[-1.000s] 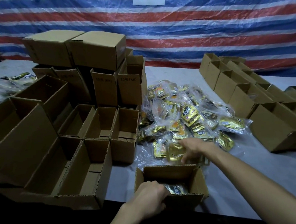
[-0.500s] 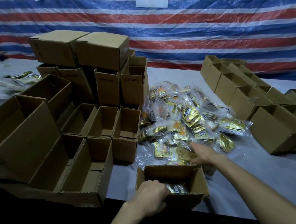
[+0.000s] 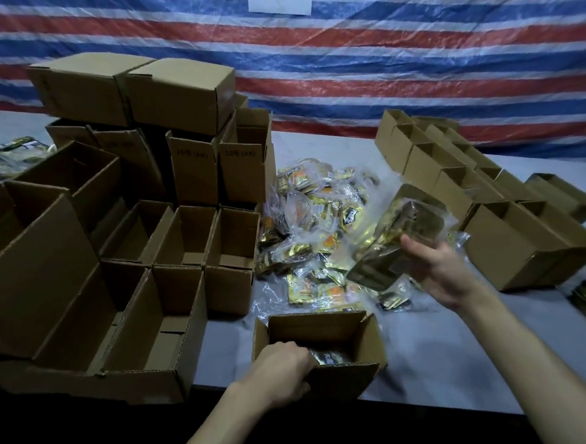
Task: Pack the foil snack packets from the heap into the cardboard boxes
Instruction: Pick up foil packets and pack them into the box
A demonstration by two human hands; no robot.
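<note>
Packets in right hand grip, above heap

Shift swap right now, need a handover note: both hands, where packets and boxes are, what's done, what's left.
Left hand grips the near rim of the small open brown cardboard box at the table edge.
Right hand holds a bundle of gold foil snack packets above the heap of gold foil packets, not yet over the box.
Done: at least one foil packet lies in that box.
Left: drop the bundle in; the heap is large; open brown boxes on the left are empty.
</note>
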